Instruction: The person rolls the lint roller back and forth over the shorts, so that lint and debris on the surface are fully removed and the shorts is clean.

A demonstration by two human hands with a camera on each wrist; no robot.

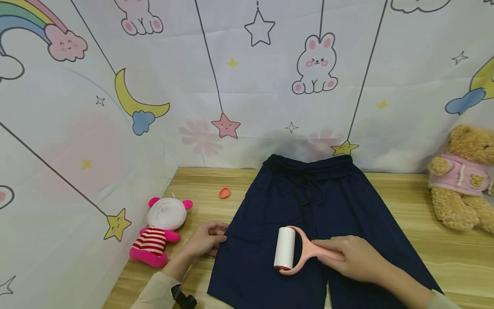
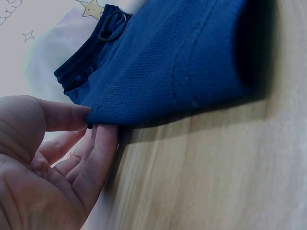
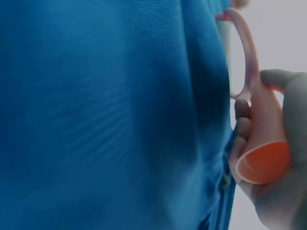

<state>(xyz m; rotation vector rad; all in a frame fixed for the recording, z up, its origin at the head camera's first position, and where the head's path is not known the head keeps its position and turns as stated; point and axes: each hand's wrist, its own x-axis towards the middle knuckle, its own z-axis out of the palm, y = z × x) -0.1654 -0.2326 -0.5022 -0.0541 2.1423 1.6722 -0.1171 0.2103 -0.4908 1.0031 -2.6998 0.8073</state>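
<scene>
Gripping the pink handle of the lint roller (image 1: 287, 249), the right hand (image 1: 355, 257) rests its white roll on the navy shorts (image 1: 308, 206), spread flat mid-table w/ waistband away from the person. Left hand (image 1: 206, 238) pinches the shorts' left edge, thumb on top, fingers under. Risk: if that pinch slips, the sticky roll could drag & bunch the fabric toward the plush doll (image 1: 160, 229).

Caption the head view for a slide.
Right hand rolls lint roller over navy shorts; left hand pins the edge.

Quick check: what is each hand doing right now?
Left hand: pinches the edge of the shorts.
Right hand: grips the lint roller handle.
</scene>
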